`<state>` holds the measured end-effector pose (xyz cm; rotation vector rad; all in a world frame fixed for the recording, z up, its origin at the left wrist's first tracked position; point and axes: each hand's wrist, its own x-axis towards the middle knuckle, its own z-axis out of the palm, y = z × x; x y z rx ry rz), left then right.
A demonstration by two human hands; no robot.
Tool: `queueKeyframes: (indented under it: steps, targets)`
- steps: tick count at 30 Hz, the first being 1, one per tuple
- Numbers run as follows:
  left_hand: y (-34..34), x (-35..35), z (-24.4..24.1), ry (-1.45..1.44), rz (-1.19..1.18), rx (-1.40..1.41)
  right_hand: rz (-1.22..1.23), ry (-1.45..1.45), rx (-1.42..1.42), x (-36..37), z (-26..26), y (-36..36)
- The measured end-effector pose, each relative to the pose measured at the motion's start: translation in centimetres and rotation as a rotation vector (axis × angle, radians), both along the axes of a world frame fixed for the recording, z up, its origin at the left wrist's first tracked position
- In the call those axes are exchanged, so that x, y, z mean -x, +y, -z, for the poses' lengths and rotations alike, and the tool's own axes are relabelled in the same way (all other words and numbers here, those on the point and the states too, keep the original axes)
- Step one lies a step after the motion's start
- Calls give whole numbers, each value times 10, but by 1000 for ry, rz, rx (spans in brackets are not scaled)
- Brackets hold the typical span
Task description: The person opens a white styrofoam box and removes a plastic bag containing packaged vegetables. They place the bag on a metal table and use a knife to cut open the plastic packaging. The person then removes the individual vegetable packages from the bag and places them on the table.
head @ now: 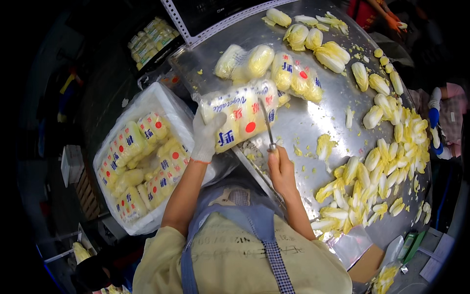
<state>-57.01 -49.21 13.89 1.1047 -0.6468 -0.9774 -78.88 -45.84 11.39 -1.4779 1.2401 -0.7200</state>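
My left hand point(206, 134), in a pale knit glove, grips the left end of a printed clear plastic bag of napa cabbages point(240, 114). My bare right hand point(282, 167) is closed on the handle of a curved knife point(267, 123), whose dark blade lies across the right part of that bag. Just beyond are more bagged cabbages point(297, 75) on the metal table point(308, 121). Left of my gloved hand stands a white foam box point(161, 99) with a plastic liner, holding several filled bags point(126, 143).
Loose napa cabbages point(332, 57) and a large heap of small yellow ones point(382, 161) cover the table's right side. Co-workers' hands point(394, 22) show at the far edge. A stack of packed bags point(152, 40) is at the upper left. A cardboard piece point(367, 262) lies lower right.
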Motion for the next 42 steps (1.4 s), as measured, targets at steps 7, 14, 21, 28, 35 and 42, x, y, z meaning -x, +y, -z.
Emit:
queueKeyframes:
  steps: [7,14,21,28,35,42]
  targets:
    - [-3,0,2,153,-3,-89,176,-250,396,14,8,18]
    - [-11,5,10,281,11,-92,204,-276,207,16,14,15]
    - [-59,15,11,534,150,-48,209,-289,235,25,34,9]
    - [-29,63,62,448,329,-189,384,-505,43,26,69,-4]
    - [-63,81,68,-35,286,-337,551,-250,302,-10,112,-49]
    - [-74,24,-29,-1170,674,-566,523,32,548,-23,126,-112]
